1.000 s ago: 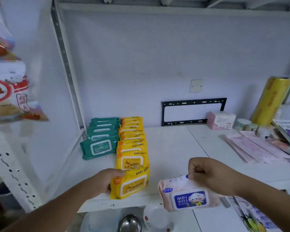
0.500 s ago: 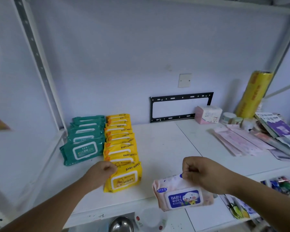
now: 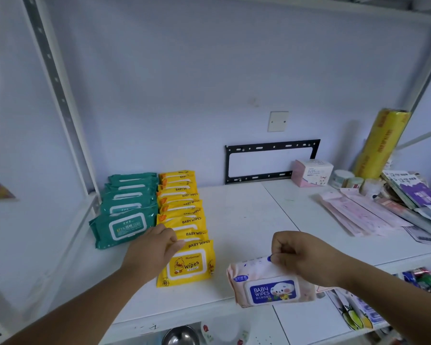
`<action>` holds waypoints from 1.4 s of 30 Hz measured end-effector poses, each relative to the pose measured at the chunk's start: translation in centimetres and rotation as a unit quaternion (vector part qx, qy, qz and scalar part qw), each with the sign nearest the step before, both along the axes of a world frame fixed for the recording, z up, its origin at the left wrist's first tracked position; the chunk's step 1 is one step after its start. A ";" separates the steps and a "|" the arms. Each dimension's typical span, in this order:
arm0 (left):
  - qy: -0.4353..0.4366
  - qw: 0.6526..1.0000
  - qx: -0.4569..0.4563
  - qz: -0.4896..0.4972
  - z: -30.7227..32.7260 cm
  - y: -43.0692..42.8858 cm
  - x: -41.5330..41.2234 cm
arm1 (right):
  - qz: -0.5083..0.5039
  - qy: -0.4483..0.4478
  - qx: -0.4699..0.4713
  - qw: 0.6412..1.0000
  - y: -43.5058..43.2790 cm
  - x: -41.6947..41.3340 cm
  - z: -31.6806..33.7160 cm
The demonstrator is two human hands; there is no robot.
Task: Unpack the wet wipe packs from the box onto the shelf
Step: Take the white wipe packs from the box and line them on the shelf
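your right grip point(image 3: 301, 255) is pinching the top edge of the pink baby wipes pack point(image 3: 271, 285), which hangs at the front lip of the shelf point(image 3: 246, 215), right of the yellow row point(image 3: 179, 195). your left grip point(image 3: 154, 247) sits on the top corner of the front yellow pack point(image 3: 187, 265); steadying or holding, can't tell. this looks like the placing step. next: set the pink one on bare shelf beside the yellow row, then let go.

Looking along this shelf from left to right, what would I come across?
Row of green plastic wet wipe packs → row of yellow baby wipe packs → pink-and-white baby wipes pack held by the right hand → tall yellow cling-film roll.
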State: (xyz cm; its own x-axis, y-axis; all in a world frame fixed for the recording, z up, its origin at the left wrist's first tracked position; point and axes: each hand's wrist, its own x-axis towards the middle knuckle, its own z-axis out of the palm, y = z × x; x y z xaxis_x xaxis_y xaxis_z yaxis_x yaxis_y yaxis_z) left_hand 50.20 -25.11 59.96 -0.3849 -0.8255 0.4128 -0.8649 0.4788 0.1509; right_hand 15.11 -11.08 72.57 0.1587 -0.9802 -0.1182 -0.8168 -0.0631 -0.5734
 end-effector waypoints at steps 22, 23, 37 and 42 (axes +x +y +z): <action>-0.136 0.979 0.152 -0.021 3.2 -0.2 -1.7 | -0.051 0.003 -0.068 0.996 -7.3 -2.7 -1.2; -0.143 0.977 0.158 -0.027 3.4 -0.3 -1.7 | -0.052 0.001 -0.071 0.996 -8.7 -2.8 -1.5; 0.022 0.978 0.208 -0.007 5.8 -5.3 -0.8 | -0.030 -0.021 -0.078 0.996 -28.3 -2.2 -5.5; 0.063 0.975 0.213 -0.005 5.2 -6.6 -1.8 | -0.014 -0.019 -0.088 0.996 -33.2 -1.2 -6.6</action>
